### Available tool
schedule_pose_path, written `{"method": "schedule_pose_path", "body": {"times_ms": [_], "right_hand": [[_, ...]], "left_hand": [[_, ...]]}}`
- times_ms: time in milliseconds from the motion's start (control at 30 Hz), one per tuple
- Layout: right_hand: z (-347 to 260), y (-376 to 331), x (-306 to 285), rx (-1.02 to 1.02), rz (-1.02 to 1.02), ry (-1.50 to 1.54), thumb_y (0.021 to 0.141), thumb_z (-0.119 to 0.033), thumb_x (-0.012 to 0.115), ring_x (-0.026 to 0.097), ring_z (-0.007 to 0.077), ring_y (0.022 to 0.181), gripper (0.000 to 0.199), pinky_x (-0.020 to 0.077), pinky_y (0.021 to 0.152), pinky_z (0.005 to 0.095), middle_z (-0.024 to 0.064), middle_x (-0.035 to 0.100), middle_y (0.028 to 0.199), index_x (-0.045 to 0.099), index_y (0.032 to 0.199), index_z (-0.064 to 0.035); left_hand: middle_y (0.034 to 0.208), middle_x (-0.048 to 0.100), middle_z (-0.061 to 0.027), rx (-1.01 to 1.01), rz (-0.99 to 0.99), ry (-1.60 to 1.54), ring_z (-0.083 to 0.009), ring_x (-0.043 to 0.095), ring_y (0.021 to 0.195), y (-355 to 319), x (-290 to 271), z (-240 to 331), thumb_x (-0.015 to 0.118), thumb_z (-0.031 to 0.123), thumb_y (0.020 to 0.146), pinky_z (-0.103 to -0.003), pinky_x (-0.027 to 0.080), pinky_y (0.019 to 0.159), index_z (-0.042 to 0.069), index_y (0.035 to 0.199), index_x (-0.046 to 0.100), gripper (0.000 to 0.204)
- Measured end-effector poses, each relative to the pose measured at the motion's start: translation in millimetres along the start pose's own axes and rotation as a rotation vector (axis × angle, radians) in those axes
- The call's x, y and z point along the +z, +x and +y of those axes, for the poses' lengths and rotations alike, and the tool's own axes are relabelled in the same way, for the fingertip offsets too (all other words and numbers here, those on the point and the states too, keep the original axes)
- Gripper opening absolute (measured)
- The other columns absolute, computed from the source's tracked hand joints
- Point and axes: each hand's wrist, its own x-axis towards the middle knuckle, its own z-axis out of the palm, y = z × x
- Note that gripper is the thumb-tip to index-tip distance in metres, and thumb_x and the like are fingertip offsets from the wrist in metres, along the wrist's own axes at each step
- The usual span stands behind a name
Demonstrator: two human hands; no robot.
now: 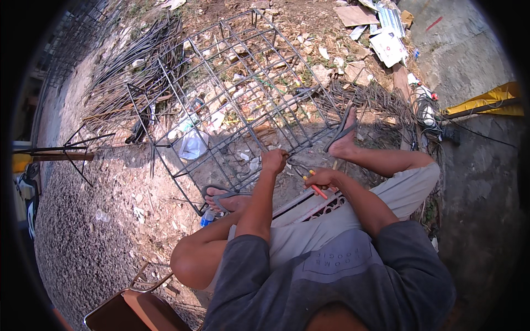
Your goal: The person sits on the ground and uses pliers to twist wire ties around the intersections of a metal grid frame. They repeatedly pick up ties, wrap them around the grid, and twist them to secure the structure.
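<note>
A steel rebar cage (227, 94), wired into a grid, spreads over the ground before me. My left hand (274, 161) is closed around a bar at the cage's near edge. Just to its right, my right hand (322, 179) grips pincers (318, 191) with red and yellow handles. The pincers' dark jaws point toward the near edge of the cage, close to my left hand. Whether the jaws bite on a wire is too small to tell.
Loose rods (138, 60) lie in a heap at the far left. A white plastic container (193, 144) rests beneath the cage. Bent rebar pieces (364, 96) and a cable bundle (425, 110) lie right. A brown chair (130, 309) stands at lower left, a yellow sheet (486, 102) far right.
</note>
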Motion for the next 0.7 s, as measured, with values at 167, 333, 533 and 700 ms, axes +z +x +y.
{"method": "schedule_pose_path", "body": {"times_ms": [167, 333, 533, 700], "right_hand": [[-10.9, -24.7, 44.1, -0.294, 0.840, -0.663, 0.078, -0.023, 0.069, 0.067, 0.0343, 0.089, 0.043, 0.0529, 0.075, 0.0476, 0.0230, 0.064, 0.100, 0.054, 0.111, 0.0007], [-5.5, -30.0, 39.1, -0.237, 1.016, -1.047, 0.084, -0.020, 0.062, 0.065, 0.0375, 0.102, 0.046, 0.0531, 0.081, 0.0480, 0.0189, 0.063, 0.111, 0.053, 0.124, 0.0011], [8.9, -14.9, 41.7, -0.229, 0.953, -0.930, 0.094, -0.024, 0.053, 0.067, 0.0326, 0.094, 0.034, 0.0536, 0.079, 0.0495, 0.0179, 0.066, 0.103, 0.056, 0.118, -0.0005], [5.4, -15.8, 17.9, -0.051, 0.141, 0.163, 0.101, -0.045, 0.052, 0.068, 0.0221, 0.075, 0.044, 0.0572, 0.067, 0.0388, 0.0124, 0.067, 0.083, 0.059, 0.105, -0.0012]], "left_hand": [[0.110, 0.072, -0.0080, 0.040, 0.026, 0.057, -0.0313, 0.068, 0.102, -12.0, 0.4, -12.2, 0.054, 0.022, 0.090, -0.055, 0.044, 0.093, 0.029, 0.113, 0.074, 0.030], [0.108, 0.072, -0.0090, 0.074, 0.022, 0.042, -0.0311, 0.068, 0.100, -12.7, -2.2, -11.4, 0.056, 0.020, 0.086, -0.052, 0.047, 0.090, 0.029, 0.116, 0.073, 0.035], [0.103, 0.073, -0.0107, 0.148, 0.085, 0.063, -0.0314, 0.069, 0.095, -13.6, 1.7, -15.8, 0.060, 0.017, 0.082, -0.049, 0.051, 0.085, 0.027, 0.115, 0.073, 0.037], [0.104, 0.073, -0.0101, 0.137, 0.091, 0.005, -0.0301, 0.069, 0.095, -11.5, 8.9, -19.9, 0.061, 0.015, 0.084, -0.047, 0.052, 0.084, 0.027, 0.114, 0.073, 0.035]]}}
